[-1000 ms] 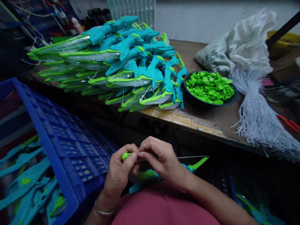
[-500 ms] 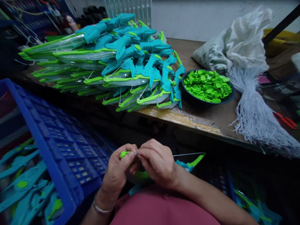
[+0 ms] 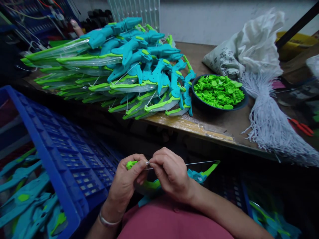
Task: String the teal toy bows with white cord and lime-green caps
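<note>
A toy bow (image 3: 196, 176) in teal and green lies across my lap, partly hidden behind my hands. My left hand (image 3: 129, 177) is closed around its green limb end, thumb on top. Between my two thumbs is a small loop or knot of white string (image 3: 147, 163), which my right hand (image 3: 171, 174) pinches with thumb and fingers. From behind the right hand, the string runs taut to the bow's other green tip (image 3: 214, 165). The bow's middle is mostly covered by my right hand and forearm.
Many similar toy bows are piled on the table (image 3: 184, 129). Right of them stand a dark bowl (image 3: 219, 108) of small green parts, a bundle of white strings (image 3: 271, 122), a white sack (image 3: 261, 46) and red-handled tool (image 3: 301, 127). A blue crate (image 3: 64, 159) with teal pieces is at left.
My right hand has shifted slightly right, away from the left thumb, and more white string shows between the hands. The left hand keeps hold of the bow end.
</note>
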`<state>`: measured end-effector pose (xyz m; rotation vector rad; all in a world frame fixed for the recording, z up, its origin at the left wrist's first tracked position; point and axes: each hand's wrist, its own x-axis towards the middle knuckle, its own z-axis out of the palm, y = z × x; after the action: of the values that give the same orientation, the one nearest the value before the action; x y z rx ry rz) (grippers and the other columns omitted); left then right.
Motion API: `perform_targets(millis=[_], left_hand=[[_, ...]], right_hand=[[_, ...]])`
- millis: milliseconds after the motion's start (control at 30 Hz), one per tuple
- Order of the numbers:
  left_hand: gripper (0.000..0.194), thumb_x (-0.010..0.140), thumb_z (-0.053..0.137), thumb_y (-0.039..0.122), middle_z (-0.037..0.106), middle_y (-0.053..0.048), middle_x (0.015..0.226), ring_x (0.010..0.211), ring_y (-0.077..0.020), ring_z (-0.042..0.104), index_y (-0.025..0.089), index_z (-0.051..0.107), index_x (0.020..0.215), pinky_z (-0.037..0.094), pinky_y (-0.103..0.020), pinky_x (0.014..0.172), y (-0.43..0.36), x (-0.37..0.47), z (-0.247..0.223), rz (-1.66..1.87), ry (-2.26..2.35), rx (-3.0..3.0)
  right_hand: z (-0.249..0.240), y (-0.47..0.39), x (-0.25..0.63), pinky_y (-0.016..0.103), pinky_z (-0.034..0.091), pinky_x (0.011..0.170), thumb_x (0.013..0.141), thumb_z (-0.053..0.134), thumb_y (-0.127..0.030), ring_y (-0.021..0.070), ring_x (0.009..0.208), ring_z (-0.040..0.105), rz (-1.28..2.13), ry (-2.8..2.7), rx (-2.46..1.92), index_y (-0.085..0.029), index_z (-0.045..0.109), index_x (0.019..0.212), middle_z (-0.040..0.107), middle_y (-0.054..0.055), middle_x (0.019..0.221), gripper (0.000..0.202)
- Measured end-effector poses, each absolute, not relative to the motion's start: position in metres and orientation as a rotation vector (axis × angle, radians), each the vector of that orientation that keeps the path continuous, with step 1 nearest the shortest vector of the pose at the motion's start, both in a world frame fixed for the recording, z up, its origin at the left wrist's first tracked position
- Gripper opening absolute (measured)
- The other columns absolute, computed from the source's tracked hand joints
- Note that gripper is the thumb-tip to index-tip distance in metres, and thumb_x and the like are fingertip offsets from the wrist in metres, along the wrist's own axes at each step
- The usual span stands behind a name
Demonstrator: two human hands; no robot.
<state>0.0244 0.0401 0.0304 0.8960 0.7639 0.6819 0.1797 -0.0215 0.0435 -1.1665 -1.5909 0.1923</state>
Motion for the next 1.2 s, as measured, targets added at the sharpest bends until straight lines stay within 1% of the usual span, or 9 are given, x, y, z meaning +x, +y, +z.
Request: perform_targets(millis=[100,233,333,500,633,800,900,1033,1200], left_hand=[[0.032,0.084,0.081,0.039,0.043,0.006,0.052,0.045,-0.0052,0.037,0.015,0.064,0.069,0.031,-0.016,0.044,0.039,0.026,0.033,0.686,0.758,0.870],[0.033,0.083,0.081,0.038,0.043,0.006,0.056,0.046,-0.0046,0.037,0.015,0.062,0.068,0.030,-0.016,0.044,0.040,0.027,0.034,0.673,0.765,0.832],[0.035,0.084,0.081,0.038,0.044,0.005,0.060,0.046,-0.0046,0.039,0.015,0.061,0.066,0.031,-0.016,0.044,0.042,0.029,0.035,0.667,0.715,0.867],[0.036,0.085,0.079,0.039,0.046,0.004,0.063,0.046,-0.0051,0.041,0.015,0.060,0.067,0.031,-0.018,0.044,0.040,0.033,0.042,0.688,0.696,0.938],[0.036,0.090,0.075,0.039,0.043,0.005,0.059,0.047,-0.0059,0.040,0.015,0.059,0.068,0.030,-0.019,0.045,0.037,0.034,0.042,0.675,0.682,1.023],[0.037,0.092,0.071,0.042,0.046,0.003,0.059,0.048,-0.0072,0.038,0.016,0.060,0.069,0.028,-0.021,0.046,0.039,0.036,0.039,0.591,0.561,1.126],[0.039,0.089,0.074,0.045,0.047,0.001,0.060,0.049,-0.0082,0.039,0.015,0.062,0.067,0.028,-0.022,0.047,0.041,0.043,0.043,0.525,0.464,1.169],[0.040,0.082,0.080,0.045,0.048,0.000,0.057,0.050,-0.0088,0.039,0.014,0.063,0.064,0.026,-0.023,0.048,0.044,0.060,0.055,0.542,0.391,1.126],[0.033,0.080,0.081,0.038,0.049,0.000,0.055,0.045,-0.0072,0.038,0.014,0.065,0.064,0.024,-0.022,0.043,0.048,0.087,0.077,0.565,0.206,1.008]], right_hand=[[0.045,-0.023,0.181,0.028,0.054,0.071,0.100,0.057,-0.013,0.0161,0.083,0.060,0.228,-1.600,-1.159,-0.014,0.060,0.103,0.064,0.007,0.090,0.005],[0.047,-0.023,0.182,0.028,0.055,0.073,0.103,0.057,-0.022,0.0165,0.086,0.062,0.265,-1.671,-1.181,-0.014,0.062,0.116,0.066,0.009,0.097,0.016],[0.050,-0.022,0.183,0.027,0.053,0.070,0.106,0.052,-0.022,0.0149,0.080,0.060,0.252,-1.701,-1.206,-0.015,0.065,0.107,0.065,0.006,0.089,0.015],[0.058,-0.026,0.193,0.026,0.048,0.066,0.106,0.049,-0.017,0.0145,0.075,0.057,0.238,-1.794,-1.270,-0.015,0.062,0.094,0.062,0.005,0.083,0.018],[0.068,-0.044,0.203,0.028,0.042,0.065,0.105,0.046,-0.015,0.0152,0.075,0.053,0.230,-1.887,-1.395,-0.015,0.060,0.090,0.058,0.005,0.083,0.021],[0.083,-0.070,0.205,0.031,0.031,0.057,0.101,0.043,-0.010,0.0150,0.069,0.046,0.177,-2.014,-1.566,-0.016,0.055,0.086,0.052,0.003,0.081,0.020],[0.086,-0.078,0.200,0.030,0.029,0.056,0.094,0.041,-0.007,0.0147,0.066,0.043,0.030,-2.017,-1.557,-0.018,0.051,0.079,0.049,0.003,0.076,0.021],[0.084,-0.079,0.197,0.031,0.027,0.052,0.085,0.043,-0.003,0.0140,0.058,0.041,-0.347,-1.896,-1.531,-0.021,0.045,0.070,0.044,0.001,0.066,0.023],[0.090,-0.077,0.208,0.029,0.030,0.045,0.085,0.047,-0.002,0.0128,0.049,0.044,-0.656,-1.835,-1.562,-0.022,0.047,0.069,0.043,-0.001,0.059,0.026]])
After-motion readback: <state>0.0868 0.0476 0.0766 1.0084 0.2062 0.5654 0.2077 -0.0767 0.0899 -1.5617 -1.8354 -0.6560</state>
